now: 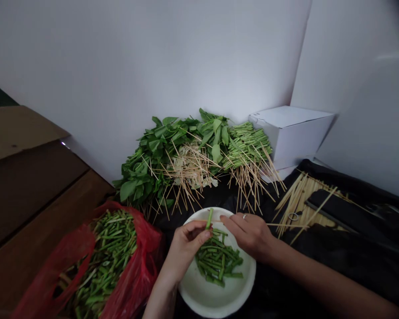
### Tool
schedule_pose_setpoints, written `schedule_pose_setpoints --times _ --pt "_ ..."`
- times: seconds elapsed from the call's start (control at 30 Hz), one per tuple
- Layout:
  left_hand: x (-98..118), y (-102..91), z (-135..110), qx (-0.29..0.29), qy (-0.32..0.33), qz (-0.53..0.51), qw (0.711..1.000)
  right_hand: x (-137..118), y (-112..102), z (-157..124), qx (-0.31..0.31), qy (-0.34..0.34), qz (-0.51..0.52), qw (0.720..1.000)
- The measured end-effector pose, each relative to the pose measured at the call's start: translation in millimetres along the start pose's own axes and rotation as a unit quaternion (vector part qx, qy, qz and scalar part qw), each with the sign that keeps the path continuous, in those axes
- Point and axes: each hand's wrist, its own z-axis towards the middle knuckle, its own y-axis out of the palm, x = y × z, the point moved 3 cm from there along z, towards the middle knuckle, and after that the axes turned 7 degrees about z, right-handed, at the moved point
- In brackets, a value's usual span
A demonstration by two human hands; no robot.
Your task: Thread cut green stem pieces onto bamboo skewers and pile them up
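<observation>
Over a white bowl point(216, 305), my left hand point(188, 241) pinches a short green stem piece point(209, 218) upright between thumb and fingers. My right hand point(251, 232), wearing a ring, is closed around a thin wooden skewer point(275, 225). The skewer runs crosswise from right of that hand to the stem, and its tip shows left of the stem; whether it pierces the stem or passes behind it I cannot tell. Several cut green stems point(219, 261) lie in the bowl below both hands.
A red plastic bag point(146, 239) full of cut stems stands left. Behind the bowl lie skewered leafy greens point(153, 141), pale pieces point(189, 161) and stem skewers point(249, 141). A white box point(306, 133), loose skewers point(294, 199), a dark phone-like slab point(332, 212) and a cardboard box point(23, 133) surround them.
</observation>
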Motion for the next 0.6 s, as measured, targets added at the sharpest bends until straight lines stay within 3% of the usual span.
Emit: schedule_pose_setpoints --times 0.1,0.27,0.43,0.6 --pt "-1.9 3.6 4.2 -0.030 0.033 0.182 0.982 10.6 1.4 -3.2 0.029 0.035 -0.012 0.999" --pt "-4.5 13.2 12.2 -0.068 0.103 0.427 0.896 13.8 4.3 -3.4 0.033 0.025 -0.013 0.999" --pt "-8.9 22.8 17.6 -0.116 0.145 0.494 0.849 14.6 6.1 -4.4 0.025 0.033 -0.013 0.999" --pt "-20.6 25.4 23.4 -0.098 0.116 0.548 0.823 14.5 9.6 -5.9 0.022 0.034 -0.005 0.999"
